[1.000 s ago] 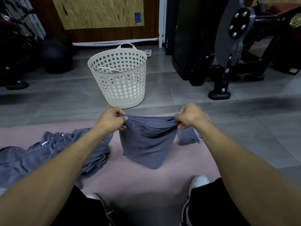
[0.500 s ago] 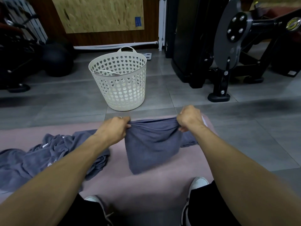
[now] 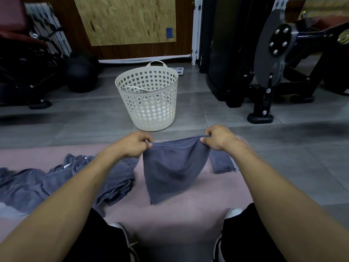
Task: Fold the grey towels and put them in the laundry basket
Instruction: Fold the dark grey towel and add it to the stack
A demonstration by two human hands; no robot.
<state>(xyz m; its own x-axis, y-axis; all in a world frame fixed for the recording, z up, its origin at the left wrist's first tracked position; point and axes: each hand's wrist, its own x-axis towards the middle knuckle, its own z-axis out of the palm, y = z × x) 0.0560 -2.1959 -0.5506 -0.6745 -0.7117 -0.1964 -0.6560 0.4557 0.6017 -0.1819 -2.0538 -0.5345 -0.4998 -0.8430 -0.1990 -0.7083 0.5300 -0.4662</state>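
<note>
Grey towel (image 3: 173,171) hangs between my hands over the pink mat (image 3: 181,214); my left hand (image 3: 135,145) and right hand (image 3: 217,138) each pinch a top corner, probably to let it drape square before folding. Laundry basket (image 3: 149,97) waits just beyond. I can read no labels; tags on the towel heap (image 3: 62,178) blur.

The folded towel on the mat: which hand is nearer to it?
Right. The right hand is just above the folded towel; the left hand is farther off, across the held towel.
</note>
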